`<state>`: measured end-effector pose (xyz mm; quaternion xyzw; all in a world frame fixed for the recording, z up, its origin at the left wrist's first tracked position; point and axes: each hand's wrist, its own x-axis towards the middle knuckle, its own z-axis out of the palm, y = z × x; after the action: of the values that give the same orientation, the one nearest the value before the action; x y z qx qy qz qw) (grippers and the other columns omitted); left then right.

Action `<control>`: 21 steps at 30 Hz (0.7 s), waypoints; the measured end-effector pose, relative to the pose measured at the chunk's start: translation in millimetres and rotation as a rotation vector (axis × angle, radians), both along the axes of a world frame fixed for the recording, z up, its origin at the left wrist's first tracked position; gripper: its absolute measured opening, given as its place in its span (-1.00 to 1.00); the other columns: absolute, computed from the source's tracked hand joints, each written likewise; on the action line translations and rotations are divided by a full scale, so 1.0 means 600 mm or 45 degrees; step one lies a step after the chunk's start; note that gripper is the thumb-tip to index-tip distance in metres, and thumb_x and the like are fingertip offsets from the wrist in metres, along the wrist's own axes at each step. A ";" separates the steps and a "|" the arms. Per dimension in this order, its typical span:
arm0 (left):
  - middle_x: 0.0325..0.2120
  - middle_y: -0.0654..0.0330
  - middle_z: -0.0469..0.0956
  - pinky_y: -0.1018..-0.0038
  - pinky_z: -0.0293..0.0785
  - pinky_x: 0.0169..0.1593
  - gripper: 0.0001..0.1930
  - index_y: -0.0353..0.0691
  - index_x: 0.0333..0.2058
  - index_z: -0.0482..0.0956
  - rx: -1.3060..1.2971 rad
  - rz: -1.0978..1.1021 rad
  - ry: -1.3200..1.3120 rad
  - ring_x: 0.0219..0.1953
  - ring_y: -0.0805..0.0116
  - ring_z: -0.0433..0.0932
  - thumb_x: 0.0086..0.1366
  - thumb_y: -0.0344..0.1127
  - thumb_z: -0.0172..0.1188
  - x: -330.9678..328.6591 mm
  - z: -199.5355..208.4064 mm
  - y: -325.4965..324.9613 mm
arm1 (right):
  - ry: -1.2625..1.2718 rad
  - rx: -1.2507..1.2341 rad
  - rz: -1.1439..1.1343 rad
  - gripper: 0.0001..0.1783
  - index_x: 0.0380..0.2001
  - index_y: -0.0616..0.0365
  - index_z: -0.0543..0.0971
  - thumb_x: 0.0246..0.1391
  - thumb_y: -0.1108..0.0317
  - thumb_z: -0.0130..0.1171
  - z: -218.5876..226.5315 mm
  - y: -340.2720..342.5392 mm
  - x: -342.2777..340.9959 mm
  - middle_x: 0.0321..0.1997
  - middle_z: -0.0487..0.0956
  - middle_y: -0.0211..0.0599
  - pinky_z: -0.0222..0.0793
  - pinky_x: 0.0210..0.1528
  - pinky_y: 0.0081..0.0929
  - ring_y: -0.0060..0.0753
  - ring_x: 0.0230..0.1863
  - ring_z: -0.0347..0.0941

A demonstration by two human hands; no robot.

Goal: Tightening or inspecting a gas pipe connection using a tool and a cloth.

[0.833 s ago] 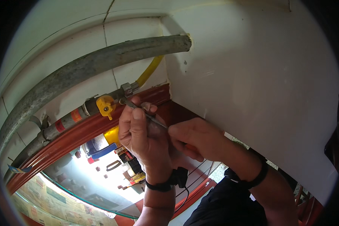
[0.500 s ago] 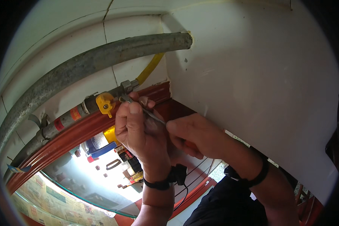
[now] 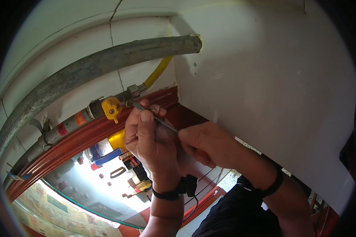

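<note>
A slim grey metal tool (image 3: 166, 125) slants between my two hands; its exact kind does not show. My left hand (image 3: 148, 136) pinches it near its upper end between thumb and fingers. My right hand (image 3: 203, 142) is closed around its lower end, which the fingers hide. The tool's upper tip lies at a small brass-coloured round fitting (image 3: 129, 103) under the pipe; whether they touch, I cannot tell. Beside that fitting is a yellow valve handle (image 3: 112, 110) on the grey gas pipe (image 3: 69, 125). A metal connector (image 3: 136, 91) joins the pipe to a yellow hose (image 3: 158, 74).
A thick grey pipe (image 3: 118, 55) curves above into the white wall panel (image 3: 265, 87). Dark red wooden trim (image 3: 47, 158) runs below the valve. Under it, a glass shelf (image 3: 77, 199) and several bottles and packages, including a yellow container (image 3: 116, 141), stand in bright light.
Both hands and the tool have shifted slightly right and down relative to the valve. More of the tool's upper end and the round fitting shows now. The grip of each hand is unchanged.
</note>
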<state>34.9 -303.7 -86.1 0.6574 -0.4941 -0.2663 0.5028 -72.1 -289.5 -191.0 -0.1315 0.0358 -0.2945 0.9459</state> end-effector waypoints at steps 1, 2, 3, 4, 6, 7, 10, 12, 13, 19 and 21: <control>-0.13 0.02 0.66 0.48 0.58 -0.04 -0.81 -0.40 -0.06 0.61 0.021 0.027 0.022 -0.19 0.38 0.63 0.46 -0.41 0.16 -0.001 0.001 0.002 | 0.002 -0.003 -0.001 -0.44 -0.59 0.07 0.44 0.45 -0.05 -0.06 0.000 -0.004 0.000 -0.74 0.34 -0.46 0.03 -0.71 -0.59 -0.64 -0.75 0.17; -0.13 0.02 0.66 0.48 0.58 -0.04 -0.81 -0.40 -0.06 0.61 0.024 0.029 0.025 -0.19 0.38 0.63 0.46 -0.41 0.16 0.002 -0.001 -0.001 | -0.002 -0.011 0.004 -0.43 -0.60 0.07 0.44 0.46 -0.06 -0.06 0.000 -0.007 0.002 -0.75 0.34 -0.46 0.03 -0.71 -0.59 -0.64 -0.76 0.17; -0.11 0.01 0.65 0.47 0.58 -0.04 -0.82 -0.39 -0.07 0.62 -0.029 0.013 0.023 -0.19 0.38 0.63 0.46 -0.42 0.17 0.007 -0.003 -0.007 | -0.007 -0.019 0.009 -0.42 -0.60 0.07 0.44 0.46 -0.07 -0.06 0.001 -0.008 0.004 -0.75 0.33 -0.46 0.03 -0.71 -0.59 -0.64 -0.76 0.16; -0.08 0.01 0.64 0.47 0.57 -0.03 -0.83 -0.39 -0.08 0.62 -0.083 -0.003 0.021 -0.20 0.38 0.63 0.45 -0.42 0.17 0.010 -0.004 -0.009 | -0.005 -0.017 0.012 -0.42 -0.60 0.07 0.44 0.46 -0.07 -0.06 0.002 -0.007 0.003 -0.75 0.33 -0.46 0.03 -0.71 -0.59 -0.64 -0.76 0.16; -0.09 0.02 0.65 0.47 0.57 -0.04 -0.84 -0.38 -0.10 0.62 -0.056 0.011 0.004 -0.21 0.38 0.63 0.45 -0.42 0.18 0.006 -0.002 -0.007 | 0.000 -0.048 -0.014 -0.42 -0.60 0.06 0.44 0.47 -0.07 -0.07 0.002 -0.015 -0.005 -0.75 0.33 -0.46 0.04 -0.71 -0.59 -0.64 -0.76 0.16; -0.09 0.03 0.65 0.48 0.57 -0.05 -0.85 -0.37 -0.13 0.62 -0.025 0.030 -0.021 -0.22 0.38 0.63 0.45 -0.41 0.18 0.003 -0.002 -0.007 | 0.007 -0.053 -0.020 -0.42 -0.60 0.06 0.44 0.47 -0.07 -0.07 0.001 -0.013 -0.004 -0.75 0.33 -0.46 0.04 -0.71 -0.59 -0.64 -0.76 0.16; -0.09 0.05 0.65 0.49 0.57 -0.08 -0.86 -0.36 -0.14 0.63 -0.039 -0.017 -0.047 -0.23 0.39 0.63 0.45 -0.41 0.19 0.010 -0.001 -0.009 | -0.012 -0.033 -0.029 -0.41 -0.60 0.06 0.44 0.47 -0.08 -0.07 0.004 -0.006 0.001 -0.75 0.33 -0.47 0.04 -0.71 -0.59 -0.63 -0.76 0.16; -0.11 0.05 0.65 0.51 0.56 -0.09 -0.84 -0.36 -0.12 0.63 -0.026 0.011 -0.015 -0.24 0.40 0.62 0.45 -0.40 0.20 0.007 -0.003 -0.009 | -0.008 -0.004 -0.006 -0.42 -0.60 0.05 0.43 0.47 -0.07 -0.07 0.009 -0.016 -0.003 -0.75 0.32 -0.48 0.04 -0.70 -0.60 -0.65 -0.75 0.16; -0.14 0.06 0.65 0.54 0.55 -0.10 -0.83 -0.36 -0.10 0.64 -0.017 0.036 0.015 -0.25 0.40 0.61 0.45 -0.39 0.20 0.007 -0.004 -0.009 | -0.003 0.001 -0.004 -0.42 -0.60 0.05 0.43 0.47 -0.07 -0.07 0.005 -0.013 -0.002 -0.75 0.32 -0.48 0.04 -0.70 -0.60 -0.65 -0.75 0.16; -0.27 0.09 0.67 0.59 0.53 -0.13 -0.73 -0.37 0.04 0.61 -0.003 -0.039 0.023 -0.26 0.43 0.61 0.46 -0.35 0.20 0.007 -0.004 0.001 | -0.017 0.038 0.049 -0.46 -0.58 0.13 0.45 0.49 0.06 -0.01 0.001 -0.002 -0.010 -0.66 0.38 -0.51 0.17 -0.49 -0.53 -0.62 -0.58 0.25; -0.28 0.09 0.67 0.59 0.53 -0.14 -0.72 -0.37 0.06 0.60 0.003 -0.028 0.026 -0.26 0.43 0.61 0.47 -0.36 0.18 0.004 0.001 0.001 | 0.010 -0.027 -0.022 -0.44 -0.58 0.04 0.43 0.49 -0.04 -0.06 0.004 -0.008 -0.005 -0.73 0.33 -0.51 0.00 -0.68 -0.62 -0.69 -0.73 0.13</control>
<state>37.2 -303.2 -85.7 0.6497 -0.4958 -0.2791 0.5042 -75.4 -294.2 -188.6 -0.1425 0.0373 -0.3026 0.9417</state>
